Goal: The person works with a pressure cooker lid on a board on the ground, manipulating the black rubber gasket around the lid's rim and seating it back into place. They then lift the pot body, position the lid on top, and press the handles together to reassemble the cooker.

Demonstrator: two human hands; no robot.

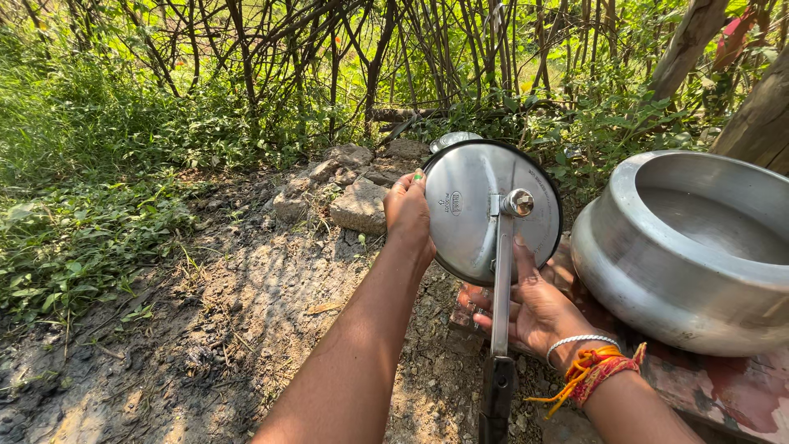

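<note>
1. The left hand (408, 215) is closed on the left rim of a round pressure cooker lid (472, 210), fingers curled over the edge, thumb side toward the camera.
2. The right hand (534, 308) lies under the lid's long handle (500, 321), palm up and fingers spread, with the thumb pressed against the lid's lower face; it supports the handle rather than clenching it.
3. The lid is held tilted up in the air, its shiny metal face toward the camera, ringed by a dark gasket at the edge.
4. A small oval stamped mark (454, 202) sits on the lid's face left of centre, dark on the bare metal; its writing is too small to tell.
5. A round metal vent knob (519, 202) stands where the flat metal handle bar meets the lid; the bar ends in a black grip toward the bottom of the view.
6. The right wrist bears a silver bangle (579, 342) and orange-red threads (596, 372).
7. Just to the right of the lid a large aluminium pot (649, 271) sits open on a worn red surface (723, 386).
8. Behind the lid lies a pile of stones (353, 185) on bare soil, with green brush and bare branches beyond.
</note>
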